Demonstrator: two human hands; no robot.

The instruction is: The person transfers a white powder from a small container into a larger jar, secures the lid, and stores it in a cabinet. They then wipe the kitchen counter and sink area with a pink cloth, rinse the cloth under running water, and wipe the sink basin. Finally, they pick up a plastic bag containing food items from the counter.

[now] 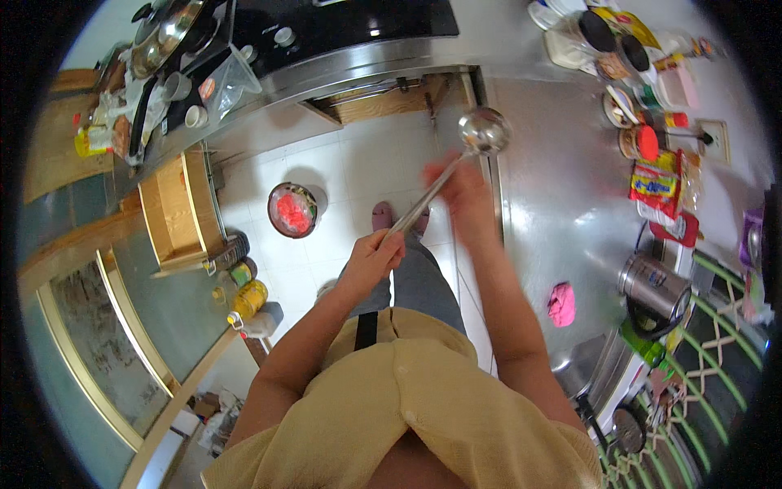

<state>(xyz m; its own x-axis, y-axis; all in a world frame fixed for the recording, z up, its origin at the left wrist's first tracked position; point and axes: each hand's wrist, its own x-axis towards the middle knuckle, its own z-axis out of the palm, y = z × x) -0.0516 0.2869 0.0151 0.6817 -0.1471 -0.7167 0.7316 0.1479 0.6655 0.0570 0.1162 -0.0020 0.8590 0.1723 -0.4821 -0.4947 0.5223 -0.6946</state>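
My left hand (374, 260) is closed around the end of the handle of a steel ladle (482, 130), held out above the floor in front of my body. The ladle slants up to the right, its round bowl beside the edge of the steel counter. Close by the handle, just below the bowl, is my right hand (467, 195). Motion blurs its fingers, so whether they grip the handle cannot be told.
A bin with a red bag (293, 211) stands on the tiled floor, near an open wooden drawer (183, 211) and several bottles (249, 299). Rightward, the steel counter (537, 171) bears a pink cloth (562, 304), a steel kettle (657, 286) and jars. A black cooktop (342, 30) lies ahead.
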